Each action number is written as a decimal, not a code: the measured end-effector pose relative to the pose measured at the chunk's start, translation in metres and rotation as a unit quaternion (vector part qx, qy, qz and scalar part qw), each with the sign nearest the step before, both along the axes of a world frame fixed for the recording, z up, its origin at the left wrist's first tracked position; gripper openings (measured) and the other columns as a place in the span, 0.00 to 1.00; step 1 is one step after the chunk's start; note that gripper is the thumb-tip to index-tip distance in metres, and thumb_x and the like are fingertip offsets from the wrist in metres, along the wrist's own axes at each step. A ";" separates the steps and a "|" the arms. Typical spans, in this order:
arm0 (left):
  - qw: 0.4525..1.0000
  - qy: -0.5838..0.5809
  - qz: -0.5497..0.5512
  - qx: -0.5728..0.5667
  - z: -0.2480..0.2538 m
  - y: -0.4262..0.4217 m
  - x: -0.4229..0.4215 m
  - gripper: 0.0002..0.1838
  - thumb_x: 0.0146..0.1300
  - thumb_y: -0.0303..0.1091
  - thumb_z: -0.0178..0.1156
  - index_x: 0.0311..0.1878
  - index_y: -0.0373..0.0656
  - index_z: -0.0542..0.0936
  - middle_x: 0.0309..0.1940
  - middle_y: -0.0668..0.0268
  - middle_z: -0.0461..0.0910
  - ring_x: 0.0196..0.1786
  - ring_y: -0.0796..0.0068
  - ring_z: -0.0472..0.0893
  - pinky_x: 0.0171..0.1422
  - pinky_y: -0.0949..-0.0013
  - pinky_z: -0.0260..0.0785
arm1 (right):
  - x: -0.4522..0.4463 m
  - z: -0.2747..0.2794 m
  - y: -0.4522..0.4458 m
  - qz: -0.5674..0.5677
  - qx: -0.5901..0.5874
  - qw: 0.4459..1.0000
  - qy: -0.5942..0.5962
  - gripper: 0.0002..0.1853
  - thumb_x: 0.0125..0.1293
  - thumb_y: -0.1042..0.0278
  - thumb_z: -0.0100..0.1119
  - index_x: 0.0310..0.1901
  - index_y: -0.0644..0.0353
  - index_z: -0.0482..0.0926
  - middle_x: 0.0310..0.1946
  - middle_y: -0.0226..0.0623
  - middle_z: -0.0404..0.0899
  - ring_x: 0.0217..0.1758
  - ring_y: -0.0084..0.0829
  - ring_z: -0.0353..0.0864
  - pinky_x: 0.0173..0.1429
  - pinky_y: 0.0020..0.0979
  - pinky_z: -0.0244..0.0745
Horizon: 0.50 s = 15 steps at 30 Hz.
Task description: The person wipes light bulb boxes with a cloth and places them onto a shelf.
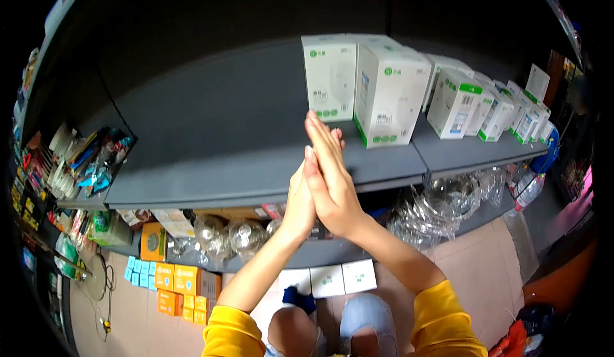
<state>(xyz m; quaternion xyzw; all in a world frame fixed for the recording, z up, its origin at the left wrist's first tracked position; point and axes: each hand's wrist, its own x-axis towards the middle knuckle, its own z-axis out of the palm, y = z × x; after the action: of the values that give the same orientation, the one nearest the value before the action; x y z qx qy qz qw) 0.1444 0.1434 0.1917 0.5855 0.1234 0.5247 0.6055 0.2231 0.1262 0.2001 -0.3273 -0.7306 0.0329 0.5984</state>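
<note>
My left hand (299, 198) and my right hand (335, 194) are pressed palm to palm in front of the grey shelf (211, 159). Their fingers are stretched out and point up and away from me. Nothing shows between the palms, though the contact area itself is hidden. Just beyond the fingertips stands a white and green box (331, 79). Beside it is a larger white box (393, 95), close to the shelf's front edge and apart from the hands.
More white and green boxes (455, 101) line the shelf to the right. Below are plastic-wrapped metal lamps (246, 235) and clear-wrapped goods (441, 210). On the floor lie orange boxes (185, 280), small blue boxes (141, 272) and white boxes (327, 281). Packaged goods (93, 159) fill the left shelf.
</note>
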 end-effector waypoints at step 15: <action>0.986 -0.042 0.131 -0.092 -0.050 -0.058 -0.049 0.26 0.69 0.48 0.37 0.53 0.33 0.70 0.49 0.53 0.74 0.54 0.65 0.74 0.63 0.64 0.63 | -0.034 -0.108 -0.066 0.058 -0.029 0.990 -0.122 0.28 0.65 0.61 0.45 0.63 0.68 0.59 0.66 0.51 0.54 0.71 0.45 0.51 0.71 0.45 0.43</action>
<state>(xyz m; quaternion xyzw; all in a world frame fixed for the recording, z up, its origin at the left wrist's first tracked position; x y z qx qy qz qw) 0.0953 0.0856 0.1421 0.4832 0.2213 0.6102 0.5876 0.1893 0.0603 0.0925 -0.3033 -0.8144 0.0490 0.4923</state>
